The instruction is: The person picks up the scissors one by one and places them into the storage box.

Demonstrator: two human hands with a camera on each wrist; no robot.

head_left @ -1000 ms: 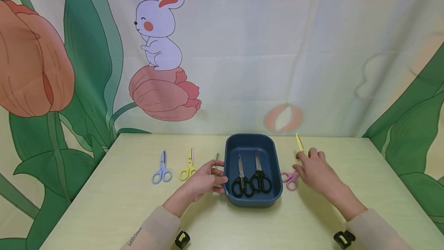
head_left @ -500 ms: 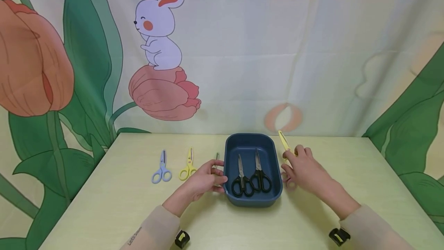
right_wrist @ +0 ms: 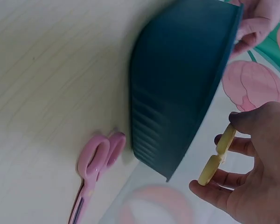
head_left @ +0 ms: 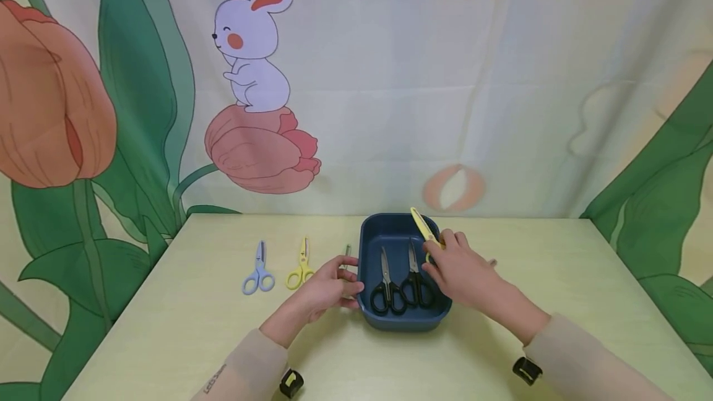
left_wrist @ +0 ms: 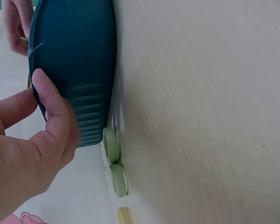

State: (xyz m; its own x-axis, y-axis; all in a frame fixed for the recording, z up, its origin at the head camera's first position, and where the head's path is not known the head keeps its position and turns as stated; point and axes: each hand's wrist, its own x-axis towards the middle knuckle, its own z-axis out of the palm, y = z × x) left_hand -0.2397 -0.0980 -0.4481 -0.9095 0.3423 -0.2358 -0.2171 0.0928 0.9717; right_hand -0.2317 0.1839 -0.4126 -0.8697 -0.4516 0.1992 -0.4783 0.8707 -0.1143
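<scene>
A dark blue plastic bin [head_left: 400, 323] stands on the table with two black-handled scissors [head_left: 388, 296] lying side by side inside. My left hand [head_left: 327, 289] grips the bin's left rim between thumb and fingers. Over the bin's right side, my right hand [head_left: 466, 272] holds yellow scissors [head_left: 424, 228], blades pointing up and away. The right wrist view shows the fingers and thumb pinching their yellow handle loops [right_wrist: 210, 169]. Pink scissors [right_wrist: 94, 161] lie on the table right of the bin, mostly hidden behind my right hand in the head view.
Left of the bin lie blue scissors [head_left: 259, 274], another yellow pair [head_left: 301, 270] and green scissors [left_wrist: 112, 147], the green ones partly hidden by my left hand. A curtain [head_left: 362, 79] printed with a rabbit and tulips hangs behind the table's back edge.
My right hand has carried the yellow scissors leftward, from right of the bin to over its right side. The left hand and bin have stayed in place.
</scene>
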